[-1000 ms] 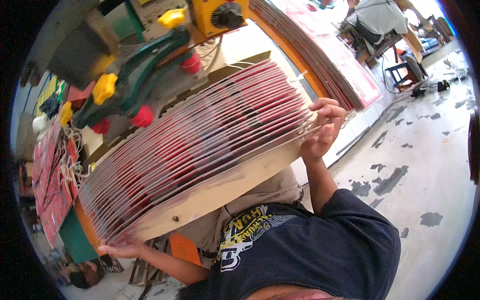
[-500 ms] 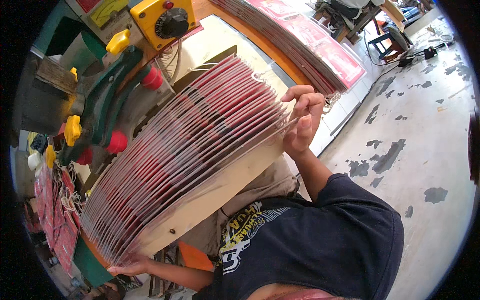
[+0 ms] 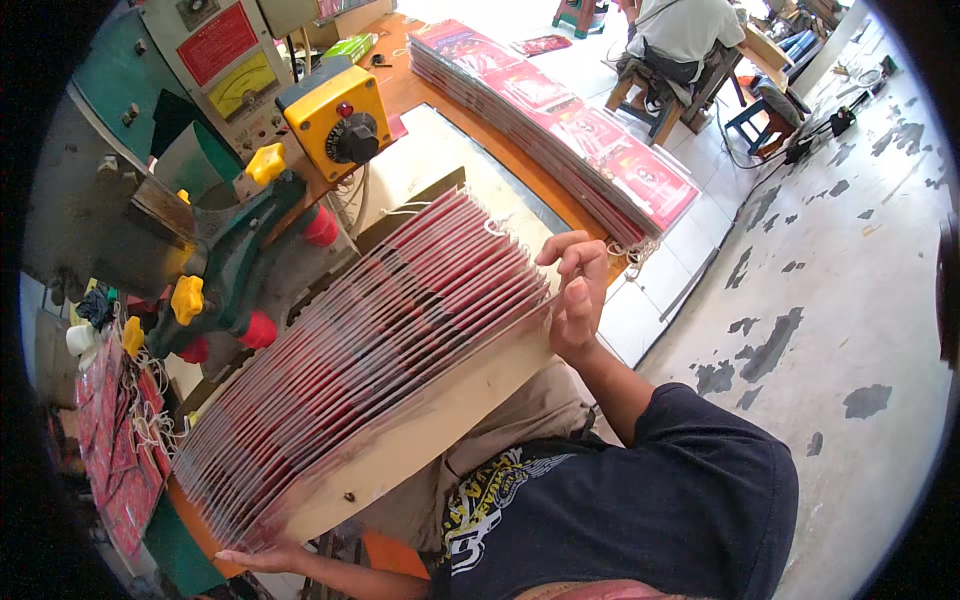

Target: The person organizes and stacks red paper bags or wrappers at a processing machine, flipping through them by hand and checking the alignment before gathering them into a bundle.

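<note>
A long stack of thin red printed sheets (image 3: 370, 350) stands on edge and fanned out, with pale cords along its far side. At the stack's right end is my right hand (image 3: 580, 290), its fingers curled round the corner and its thumb near the closest sheet. Against the lower left end rests my left hand (image 3: 262, 558), fingers extended along the bottom corner and partly hidden. A pale cream board (image 3: 410, 470) with a small dark hole or spot runs along the side of the stack nearest me.
A machine with a green arm (image 3: 235, 245), yellow knobs and a yellow control box (image 3: 337, 118) stands at left. Another red sheet stack (image 3: 590, 125) lies on the orange table edge. Corded red pieces (image 3: 120, 440) hang at far left. A person (image 3: 690, 40) sits in the background.
The whole scene has shifted in the picture, showing more of the background and the machine. Both hands stay at the same ends of the stack, which looks little changed.
</note>
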A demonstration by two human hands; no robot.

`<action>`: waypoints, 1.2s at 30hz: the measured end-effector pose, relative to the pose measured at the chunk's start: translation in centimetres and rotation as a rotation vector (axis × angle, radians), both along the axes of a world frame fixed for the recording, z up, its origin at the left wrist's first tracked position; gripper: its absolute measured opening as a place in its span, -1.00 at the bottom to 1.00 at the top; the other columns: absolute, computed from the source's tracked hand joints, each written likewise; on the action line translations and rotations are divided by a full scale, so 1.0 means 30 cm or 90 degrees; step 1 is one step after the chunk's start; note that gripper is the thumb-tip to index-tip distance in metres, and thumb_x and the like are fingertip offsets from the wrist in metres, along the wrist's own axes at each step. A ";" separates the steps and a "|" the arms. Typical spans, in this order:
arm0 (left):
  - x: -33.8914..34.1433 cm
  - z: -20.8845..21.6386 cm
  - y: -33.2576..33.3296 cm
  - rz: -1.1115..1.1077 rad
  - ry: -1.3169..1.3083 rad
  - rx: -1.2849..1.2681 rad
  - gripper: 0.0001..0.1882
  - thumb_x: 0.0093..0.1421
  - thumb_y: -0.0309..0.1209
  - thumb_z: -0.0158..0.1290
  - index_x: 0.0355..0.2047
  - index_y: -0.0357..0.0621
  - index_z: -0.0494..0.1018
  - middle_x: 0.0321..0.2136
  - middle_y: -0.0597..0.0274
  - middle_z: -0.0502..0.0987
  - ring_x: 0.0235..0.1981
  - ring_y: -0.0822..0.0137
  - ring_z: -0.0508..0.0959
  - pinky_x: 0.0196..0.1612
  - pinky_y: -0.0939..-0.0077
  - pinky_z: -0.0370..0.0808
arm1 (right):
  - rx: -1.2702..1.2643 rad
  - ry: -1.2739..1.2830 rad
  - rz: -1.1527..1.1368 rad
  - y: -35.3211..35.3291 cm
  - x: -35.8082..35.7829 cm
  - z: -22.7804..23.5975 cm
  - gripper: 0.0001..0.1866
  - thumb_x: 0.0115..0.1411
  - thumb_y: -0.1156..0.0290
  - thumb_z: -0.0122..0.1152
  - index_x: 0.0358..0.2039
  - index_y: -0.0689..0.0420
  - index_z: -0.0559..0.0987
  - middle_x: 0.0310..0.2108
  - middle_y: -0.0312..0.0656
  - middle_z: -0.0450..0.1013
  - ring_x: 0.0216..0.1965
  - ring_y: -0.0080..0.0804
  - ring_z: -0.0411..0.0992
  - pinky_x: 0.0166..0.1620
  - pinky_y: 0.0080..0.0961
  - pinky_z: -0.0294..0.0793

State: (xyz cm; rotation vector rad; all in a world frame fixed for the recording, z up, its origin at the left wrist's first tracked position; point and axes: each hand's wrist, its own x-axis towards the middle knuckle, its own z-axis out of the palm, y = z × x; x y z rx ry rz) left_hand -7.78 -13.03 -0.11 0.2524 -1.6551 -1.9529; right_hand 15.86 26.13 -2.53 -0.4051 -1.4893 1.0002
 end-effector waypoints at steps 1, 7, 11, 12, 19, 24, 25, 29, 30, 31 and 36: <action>-0.012 -0.017 -0.019 0.002 -0.009 -0.004 -0.20 0.44 0.06 -0.22 0.45 -0.24 -0.08 0.40 -0.06 0.07 0.35 0.02 0.22 0.37 0.11 0.22 | -0.001 -0.002 0.001 -0.001 0.003 0.003 -0.53 0.30 -0.08 -0.12 -0.27 0.14 0.21 -0.24 -0.01 0.27 -0.20 -0.37 0.22 0.02 -0.39 0.17; -0.031 -0.039 -0.046 -0.019 -0.010 0.008 -0.21 0.43 0.05 -0.21 0.45 -0.23 -0.07 0.41 -0.03 0.05 0.38 0.04 0.18 0.40 0.14 0.17 | 0.008 -0.011 -0.022 -0.003 0.004 0.012 -0.54 0.29 -0.08 -0.12 -0.29 0.13 0.21 -0.24 -0.03 0.27 -0.20 -0.38 0.20 0.02 -0.40 0.16; -0.054 -0.068 -0.091 -0.048 -0.029 0.047 -0.19 0.42 0.07 -0.19 0.43 -0.30 -0.02 0.39 -0.10 0.09 0.36 0.02 0.20 0.40 0.13 0.16 | 0.017 -0.012 -0.016 0.001 -0.002 0.019 -0.54 0.28 -0.08 -0.13 -0.29 0.12 0.21 -0.23 -0.03 0.27 -0.19 -0.38 0.20 0.02 -0.40 0.16; -0.050 -0.066 -0.093 -0.035 -0.022 0.032 -0.19 0.41 0.07 -0.18 0.41 -0.33 0.01 0.38 -0.11 0.11 0.35 0.02 0.22 0.39 0.13 0.18 | 0.013 -0.007 -0.012 -0.006 -0.001 0.016 -0.54 0.28 -0.08 -0.13 -0.29 0.12 0.21 -0.23 -0.03 0.27 -0.19 -0.38 0.20 0.03 -0.40 0.16; -0.065 -0.078 -0.117 -0.051 -0.012 -0.004 -0.20 0.42 0.11 -0.22 0.31 -0.45 0.13 0.29 -0.17 0.23 0.27 0.00 0.32 0.28 0.09 0.35 | 0.013 -0.003 0.010 -0.003 0.004 0.005 -0.51 0.28 -0.12 -0.10 -0.25 0.11 0.21 -0.21 -0.03 0.27 -0.19 -0.41 0.19 0.04 -0.40 0.15; -0.052 -0.066 -0.056 -0.011 -0.005 0.001 -0.10 0.32 0.25 -0.14 0.23 -0.47 0.26 0.22 -0.17 0.33 0.19 -0.07 0.40 0.22 0.08 0.41 | 0.022 -0.030 0.020 -0.005 0.013 -0.001 -0.53 0.28 -0.09 -0.11 -0.25 0.11 0.21 -0.21 -0.03 0.26 -0.18 -0.40 0.19 0.05 -0.40 0.13; -0.047 -0.062 -0.069 -0.013 -0.006 -0.005 -0.10 0.33 0.25 -0.14 0.24 -0.45 0.25 0.23 -0.17 0.32 0.20 -0.07 0.39 0.23 0.07 0.39 | 0.018 -0.025 0.026 -0.003 0.008 0.000 -0.54 0.28 -0.09 -0.11 -0.24 0.11 0.21 -0.21 -0.02 0.26 -0.18 -0.40 0.19 0.05 -0.40 0.13; -0.081 -0.089 -0.126 -0.067 -0.002 -0.012 -0.11 0.33 0.25 -0.15 0.27 -0.40 0.22 0.26 -0.16 0.27 0.23 -0.09 0.35 0.26 0.02 0.35 | 0.014 -0.012 0.025 0.002 0.006 0.004 -0.56 0.28 -0.06 -0.12 -0.25 0.11 0.22 -0.22 -0.01 0.26 -0.19 -0.39 0.19 0.03 -0.40 0.12; -0.078 -0.091 -0.119 -0.088 -0.001 -0.010 -0.11 0.33 0.25 -0.16 0.27 -0.39 0.22 0.27 -0.15 0.27 0.23 -0.09 0.34 0.27 0.01 0.35 | 0.019 -0.012 0.021 0.003 0.011 0.001 -0.56 0.28 -0.06 -0.12 -0.25 0.11 0.22 -0.22 0.00 0.26 -0.19 -0.39 0.19 0.03 -0.40 0.12; -0.075 -0.092 -0.111 -0.087 0.016 -0.023 -0.14 0.35 0.22 -0.17 0.28 -0.38 0.20 0.28 -0.13 0.25 0.25 -0.08 0.32 0.29 0.02 0.32 | 0.025 -0.012 0.018 0.005 0.014 0.000 -0.57 0.28 -0.05 -0.12 -0.25 0.11 0.22 -0.22 0.00 0.27 -0.19 -0.39 0.19 0.02 -0.40 0.12; -0.067 -0.062 -0.094 -0.090 0.003 0.039 -0.21 0.39 0.14 -0.18 0.29 -0.38 0.19 0.30 -0.07 0.23 0.27 -0.03 0.31 0.34 0.05 0.27 | 0.018 -0.018 0.005 0.009 0.008 -0.006 -0.57 0.27 -0.05 -0.10 -0.26 0.11 0.22 -0.22 0.00 0.27 -0.20 -0.38 0.19 0.01 -0.39 0.13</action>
